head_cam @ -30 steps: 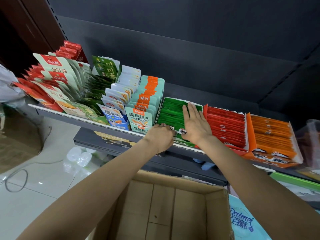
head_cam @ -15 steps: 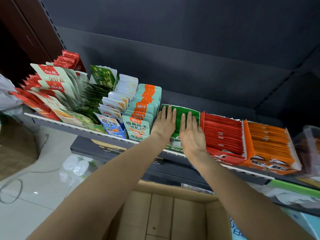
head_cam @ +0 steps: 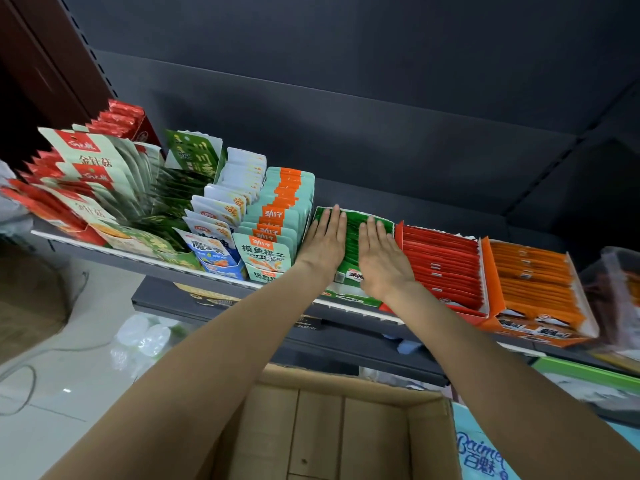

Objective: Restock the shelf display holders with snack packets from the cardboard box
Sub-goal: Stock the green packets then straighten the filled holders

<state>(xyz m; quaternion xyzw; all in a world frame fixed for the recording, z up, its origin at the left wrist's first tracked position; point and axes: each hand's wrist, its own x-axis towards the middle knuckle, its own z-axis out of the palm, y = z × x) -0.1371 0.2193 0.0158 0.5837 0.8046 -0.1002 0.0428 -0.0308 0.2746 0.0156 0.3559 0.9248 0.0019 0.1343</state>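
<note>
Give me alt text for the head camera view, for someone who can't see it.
Both hands, left hand and right hand, press flat on green snack packets in a display holder on a shelf, between teal packets and red packets. An open cardboard box sits below.

Two hands (head_cam: pixel 327 242), perhaps seven holders (head_cam: pixel 445 268)

Two bare forearms, no sleeves visible up to frame edge. Left hand (head_cam: pixel 325 242) and right hand (head_cam: pixel 381 259) bare: no gloves, rings, watch or wristbands. Nails short, unpainted.
</note>
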